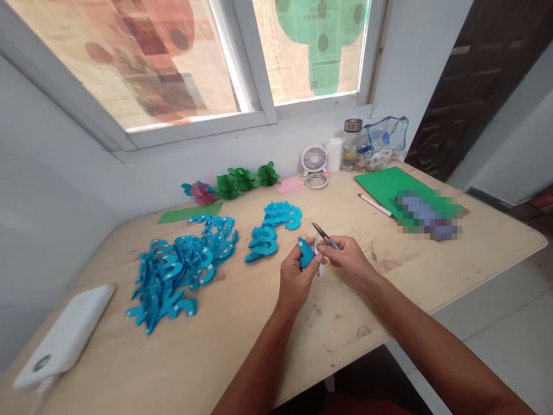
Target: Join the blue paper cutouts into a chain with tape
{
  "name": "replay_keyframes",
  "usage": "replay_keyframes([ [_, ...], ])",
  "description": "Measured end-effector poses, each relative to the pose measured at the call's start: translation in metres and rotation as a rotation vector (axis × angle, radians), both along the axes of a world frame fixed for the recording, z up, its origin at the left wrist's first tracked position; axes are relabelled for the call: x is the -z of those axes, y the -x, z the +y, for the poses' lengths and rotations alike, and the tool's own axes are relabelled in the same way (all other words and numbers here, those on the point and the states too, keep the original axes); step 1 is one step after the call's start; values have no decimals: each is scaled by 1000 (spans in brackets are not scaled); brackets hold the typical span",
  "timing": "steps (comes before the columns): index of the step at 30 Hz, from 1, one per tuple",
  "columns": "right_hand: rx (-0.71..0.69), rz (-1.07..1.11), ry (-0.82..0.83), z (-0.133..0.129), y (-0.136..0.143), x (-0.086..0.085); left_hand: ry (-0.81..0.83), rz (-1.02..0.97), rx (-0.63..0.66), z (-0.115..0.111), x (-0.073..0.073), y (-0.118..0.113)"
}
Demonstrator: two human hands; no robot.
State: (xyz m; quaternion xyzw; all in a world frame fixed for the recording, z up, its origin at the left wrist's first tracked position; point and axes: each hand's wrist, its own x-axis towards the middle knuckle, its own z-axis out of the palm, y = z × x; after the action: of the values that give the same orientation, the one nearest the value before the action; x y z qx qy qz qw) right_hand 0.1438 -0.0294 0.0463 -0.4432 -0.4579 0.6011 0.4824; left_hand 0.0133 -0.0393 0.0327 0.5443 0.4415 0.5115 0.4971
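pinching blue piece [305, 254]; bottle [351, 139] holds something yellow [349, 156]

Primary illumination: daylight through the covered window at the top, where the left pane [142, 63] glows warm and the right pane [322, 46] is tinted green. Glare: the strip beside the central frame bar [257, 63] and the lower pane margins wash out to white. The tabletop [242, 323] is bright and fairly even, with soft shadowing among the blue pieces [173, 259]. Dim zones: the door [458, 75] and the area below the table's near edge. Wide-angle distortion stretches the white device [69, 334], whose outline is soft. Pixelation covers a patch [427, 216] overlapping the green board [389, 181].
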Motion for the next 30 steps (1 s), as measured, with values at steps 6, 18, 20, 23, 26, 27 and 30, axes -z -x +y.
replay_keyframes([
  [6, 4, 36, 46, 2, -1, 3, -35, 65, -27, -2, 0, -2],
  [18, 80, -53, -14, 5, -10, 6, -210, 162, -69, -9, 2, -6],
  [20, 83, -69, -5, 6, -10, 7, -214, 164, -79, -9, 2, -5],
  [23, 86, -68, 0, 7, -8, 6, -235, 170, -101, -8, 2, -5],
  [26, 65, -8, 14, 5, -8, 4, -248, 156, -115, -7, 3, -4],
  [27, 39, 32, 17, 4, -8, 3, -252, 147, -113, -6, 4, -4],
  [30, -71, 169, 39, 2, -8, 3, -267, 110, -89, -5, 6, -3],
])
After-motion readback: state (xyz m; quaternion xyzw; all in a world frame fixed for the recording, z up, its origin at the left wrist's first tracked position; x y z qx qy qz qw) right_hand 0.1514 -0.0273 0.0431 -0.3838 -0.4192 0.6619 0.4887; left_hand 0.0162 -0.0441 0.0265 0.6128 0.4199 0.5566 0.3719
